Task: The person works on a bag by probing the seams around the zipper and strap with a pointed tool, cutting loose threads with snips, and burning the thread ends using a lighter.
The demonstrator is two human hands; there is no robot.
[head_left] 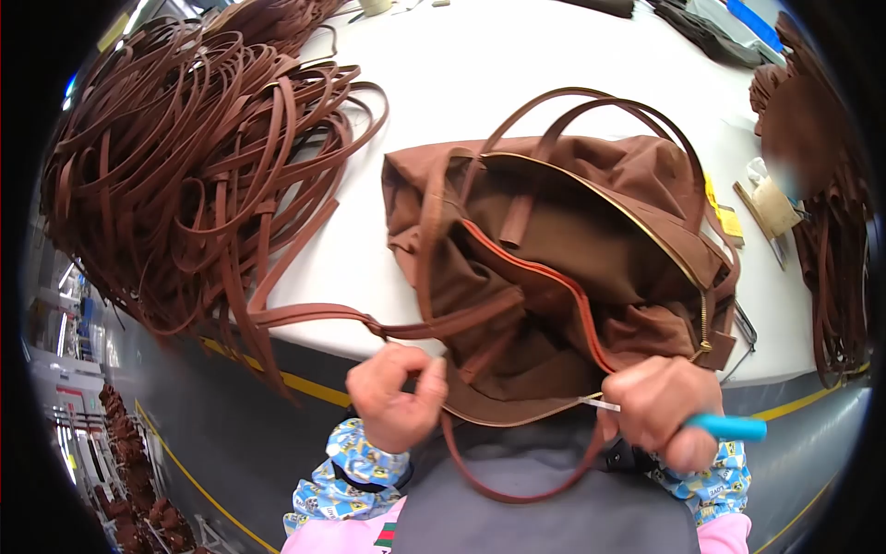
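A brown handbag (544, 360) lies unzipped on the table, its dark lining and an orange-red inner zip (517, 258) showing. My right hand (660, 406) is closed round a tool with a teal handle (729, 427). The tool's thin metal tip (602, 404) points left at the bag's near zip edge; its exact kind is unclear. At the bag's near left side, my left hand (397, 397) is curled in a pinch, and what it holds, if anything, is hidden. One bag handle (526, 499) hangs toward my lap; the other handle (591, 94) arches over the far side.
A large heap of brown straps (203, 175) covers the table's left side, one strap (314, 314) reaching toward the bag. Yellow item (727, 222), a beige roll (773, 205) and brown pieces (817, 185) are at the right. The white table's (443, 55) near edge runs below the bag.
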